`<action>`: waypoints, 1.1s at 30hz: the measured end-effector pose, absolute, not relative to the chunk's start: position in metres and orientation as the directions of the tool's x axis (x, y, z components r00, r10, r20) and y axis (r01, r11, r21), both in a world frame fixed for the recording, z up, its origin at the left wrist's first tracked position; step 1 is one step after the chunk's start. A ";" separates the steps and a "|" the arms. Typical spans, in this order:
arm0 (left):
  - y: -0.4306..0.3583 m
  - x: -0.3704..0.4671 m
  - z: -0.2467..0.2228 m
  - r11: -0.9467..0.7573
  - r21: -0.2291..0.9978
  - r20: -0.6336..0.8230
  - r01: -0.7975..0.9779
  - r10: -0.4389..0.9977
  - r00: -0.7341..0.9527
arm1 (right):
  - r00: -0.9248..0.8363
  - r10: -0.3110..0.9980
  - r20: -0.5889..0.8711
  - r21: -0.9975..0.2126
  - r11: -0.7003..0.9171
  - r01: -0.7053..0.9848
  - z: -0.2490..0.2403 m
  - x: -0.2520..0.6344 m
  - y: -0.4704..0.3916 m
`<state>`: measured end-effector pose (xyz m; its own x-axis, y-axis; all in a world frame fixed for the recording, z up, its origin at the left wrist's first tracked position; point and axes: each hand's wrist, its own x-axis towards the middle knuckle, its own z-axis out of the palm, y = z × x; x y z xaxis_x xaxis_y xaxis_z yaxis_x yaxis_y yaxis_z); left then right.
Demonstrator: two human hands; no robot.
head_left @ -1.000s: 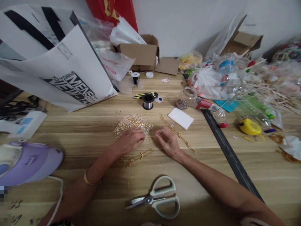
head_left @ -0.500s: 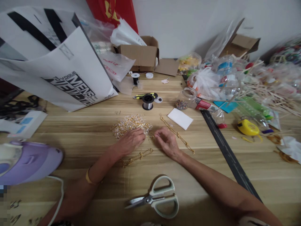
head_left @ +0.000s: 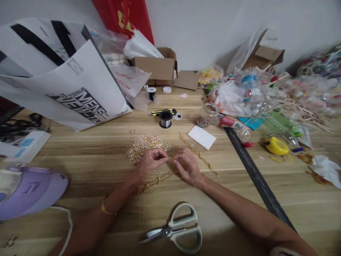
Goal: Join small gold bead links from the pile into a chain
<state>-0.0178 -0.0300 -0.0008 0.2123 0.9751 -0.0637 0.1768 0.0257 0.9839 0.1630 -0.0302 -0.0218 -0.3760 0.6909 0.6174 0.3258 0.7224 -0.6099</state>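
1. Scissors (head_left: 167, 232), pale handles, flat on the worktop (head_left: 125, 231), blades to the left and slightly parted.
2. Left forearm (head_left: 121, 199): enters from the lower left, slanting up to the right; gold bangle (head_left: 104, 208) above the wrist.
3. Right forearm (head_left: 234, 206): enters from the lower right, slanting up to the left, longer and barer in view.
4. Near chain (head_left: 157, 180), gold: laid aslant just beside the left wrist, between scissors and hands.
5. Left hand (head_left: 151, 161): raised slightly, thumb and forefinger pointing right, narrow at the tips. Whether they grip anything cannot be told.
6. Right hand (head_left: 188, 167): back upward, fingers curled and drawn narrow, tips turned to the left hand, just beside it. Contents too small to tell.
7. Far chain (head_left: 198, 154), gold: stretched obliquely beyond the right hand, just to its right.
8. Pile (head_left: 141, 144) of small gold and clear pieces: directly beyond the left hand, which covers its near edge.
9. Card (head_left: 201, 137), white: flat, right of the far chain.
10. Wire spool (head_left: 165, 120): upright beyond the pile; cutter (head_left: 157, 112), yellow and black, just behind.
11. Jar (head_left: 206, 115), clear, beads inside: right of the wire spool.
12. Black spool (head_left: 151, 94): upright, before the cardboard box (head_left: 153, 69).
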 end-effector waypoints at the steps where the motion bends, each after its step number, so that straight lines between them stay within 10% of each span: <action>1: -0.030 -0.018 -0.002 0.042 0.988 -0.074 0.150 0.974 0.213 | -0.381 0.681 0.626 -0.599 0.732 0.324 -0.021 0.163 -0.030; 33: -0.029 -0.017 -0.001 0.275 0.961 -0.266 -0.011 0.939 0.217 | -0.431 0.659 0.616 -0.540 0.752 0.377 -0.026 0.163 -0.030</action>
<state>-0.0172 -0.0286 -0.0006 0.2168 0.9392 -0.2664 -0.0113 0.2752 0.9613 0.1630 -0.0296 -0.0259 -0.4312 0.6588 0.6165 0.3768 0.7523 -0.5404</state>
